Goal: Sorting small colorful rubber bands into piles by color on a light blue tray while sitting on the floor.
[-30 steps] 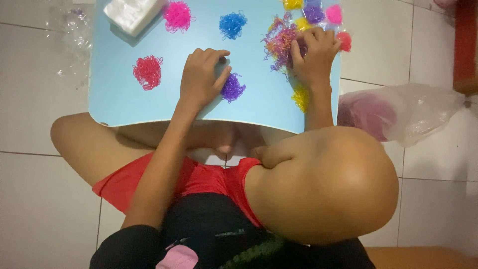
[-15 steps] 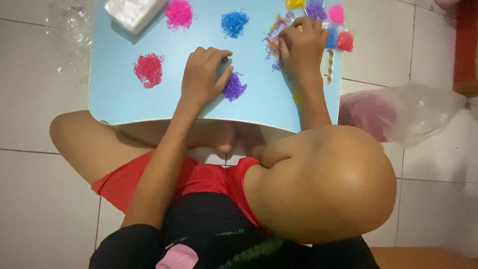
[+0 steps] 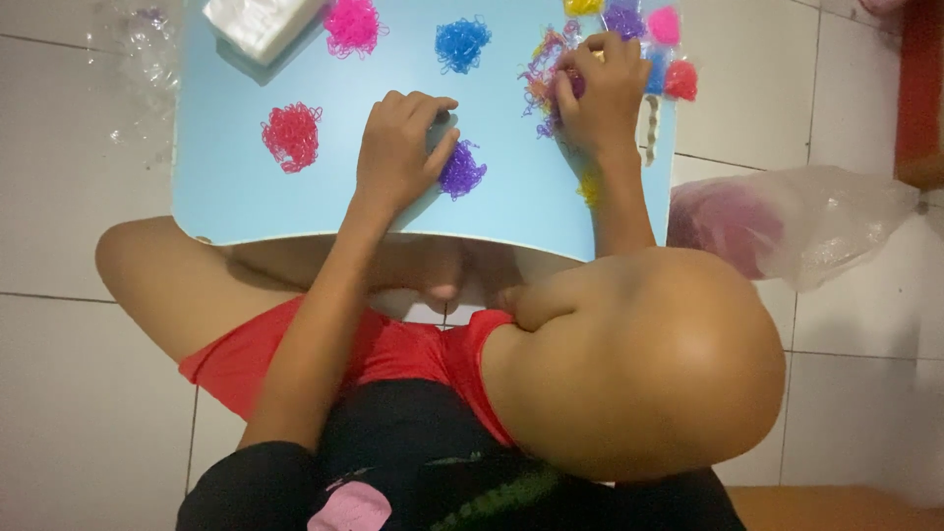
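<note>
Head view: the left hand (image 3: 398, 147) rests curled on the light blue board (image 3: 246, 197), fingertips touching the purple pile of small elastic bands (image 3: 460, 170); whether it pinches any band I cannot tell; the right hand (image 3: 598, 96) sits on the mixed-colour tangle of bands (image 3: 541, 79), fingers closed into it; a red pile (image 3: 291, 136), a pink pile (image 3: 351, 25) and a blue pile (image 3: 461, 44) lie apart on the board; a clear plastic bag (image 3: 787, 226) lies on the tiled floor (image 3: 69, 246), just beside the board's right edge.
</note>
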